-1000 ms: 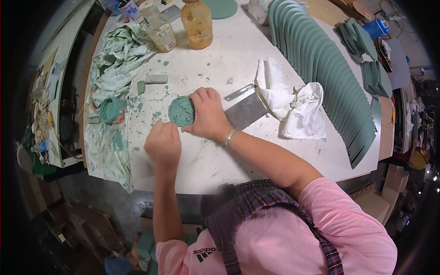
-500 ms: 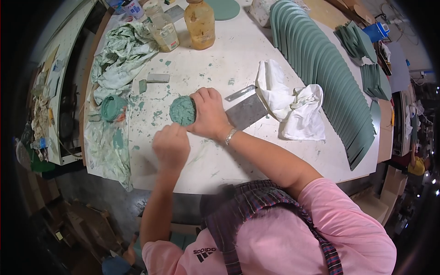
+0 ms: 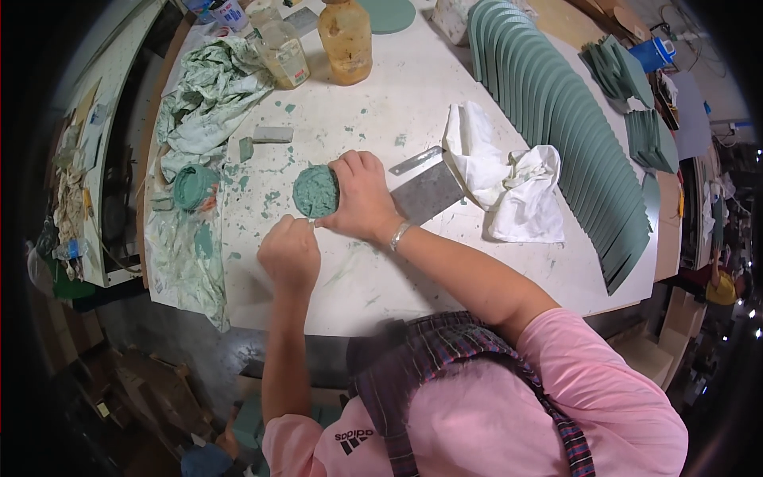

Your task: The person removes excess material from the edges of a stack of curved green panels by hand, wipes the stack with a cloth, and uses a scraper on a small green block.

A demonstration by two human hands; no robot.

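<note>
Tabletop of pale, paint-flecked board (image 3: 373,270) fills the middle of the view, scattered with small green crumbs. Along its right side a long curved row of grey-green flat tiles (image 3: 572,135) stands on edge, leaning one against the next. A green-stained crumpled cloth (image 3: 207,103) lies at the left, and a white crumpled rag (image 3: 509,179) lies beside the tiles. A rectangular metal scraper blade (image 3: 429,191) rests flat on the table between the rag and the right hand (image 3: 362,199), just touching that hand. At the far edge stand two containers: an amber plastic bottle (image 3: 346,40) holding yellowish liquid, and left of it a clear plastic jar (image 3: 282,52) with a paler liquid in its lower part. A small round tub (image 3: 193,184) smeared with green paste sits on the stained cloth. The right hand is clamped around a rough round lump of green clay (image 3: 315,191) at the table's centre, fingers curled over its top. The left hand (image 3: 290,253) is closed in a fist just below the lump; whether it pinches a tool cannot be told
</note>
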